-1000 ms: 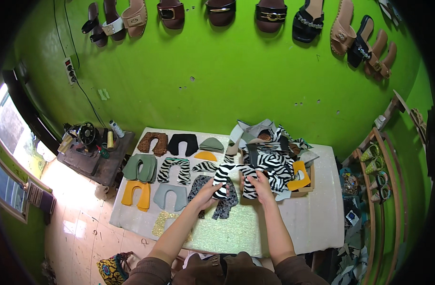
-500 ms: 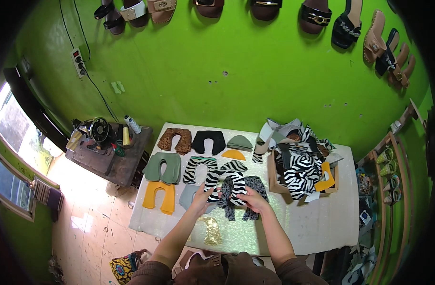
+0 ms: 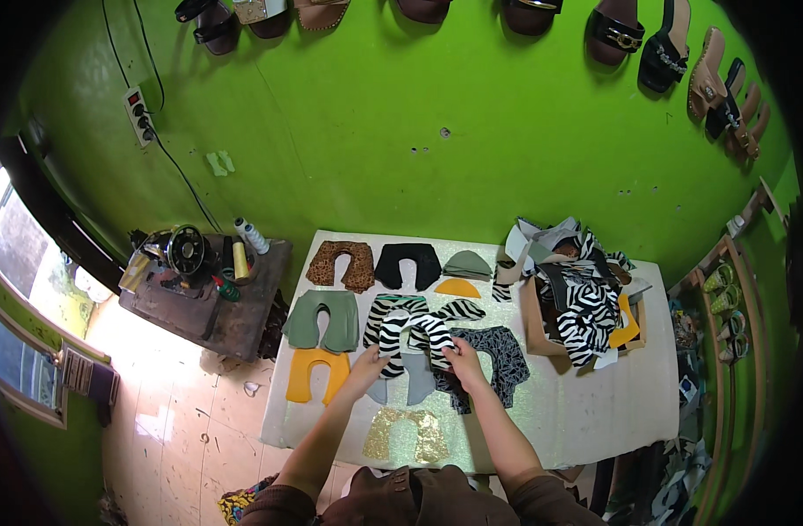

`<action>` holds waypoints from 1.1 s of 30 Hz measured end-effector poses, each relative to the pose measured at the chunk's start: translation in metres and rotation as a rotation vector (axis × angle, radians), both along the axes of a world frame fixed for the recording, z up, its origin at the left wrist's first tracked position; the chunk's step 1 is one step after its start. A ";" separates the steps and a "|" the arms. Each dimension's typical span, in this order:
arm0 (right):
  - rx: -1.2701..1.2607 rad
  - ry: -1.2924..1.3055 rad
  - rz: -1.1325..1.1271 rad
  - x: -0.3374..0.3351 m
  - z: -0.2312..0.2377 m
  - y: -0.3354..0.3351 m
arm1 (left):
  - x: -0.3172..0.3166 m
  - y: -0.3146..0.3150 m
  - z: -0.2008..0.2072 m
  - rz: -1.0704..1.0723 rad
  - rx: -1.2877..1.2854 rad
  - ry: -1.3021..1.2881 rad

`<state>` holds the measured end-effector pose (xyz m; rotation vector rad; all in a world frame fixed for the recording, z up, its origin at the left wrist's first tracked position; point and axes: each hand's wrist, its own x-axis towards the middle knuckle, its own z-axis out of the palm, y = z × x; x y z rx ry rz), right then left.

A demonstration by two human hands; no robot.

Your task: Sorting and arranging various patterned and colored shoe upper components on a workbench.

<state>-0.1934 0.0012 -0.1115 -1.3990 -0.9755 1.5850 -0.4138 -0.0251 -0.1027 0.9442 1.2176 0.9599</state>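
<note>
on the pale table [image 3: 594, 412] lies a grey u-shaped piece [image 3: 419, 380]; a zebra-striped u-shaped piece [image 3: 391, 349] is held above it, legs toward the person [image 3: 454, 498]. the left hand [image 3: 364, 368] pinches its left leg, the right hand [image 3: 465, 365] its right, equally near.

Footwear workshop, small: sewing machine [image 3: 187, 250] on side table [image 3: 178, 309], sandals [image 3: 616, 35] up on green wall [image 3: 349, 131], U-shaped cut pieces [image 3: 390, 349], box [image 3: 535, 329] heaped with scraps [image 3: 585, 309].
</note>
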 end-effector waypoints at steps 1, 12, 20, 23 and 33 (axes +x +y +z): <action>0.000 0.000 0.001 -0.004 0.000 0.003 | -0.007 0.003 -0.006 -0.039 0.109 0.182; 0.191 -0.390 0.019 -0.026 -0.025 0.046 | -0.018 0.049 0.011 0.019 0.271 0.957; 0.251 -0.487 0.000 -0.043 -0.009 0.052 | -0.019 0.070 0.002 0.042 0.241 0.952; 0.252 -0.542 0.008 -0.047 -0.010 0.051 | -0.021 0.072 -0.006 0.037 0.259 0.991; 0.419 -0.783 0.011 -0.050 -0.008 0.047 | -0.006 0.075 0.012 -0.181 0.086 1.220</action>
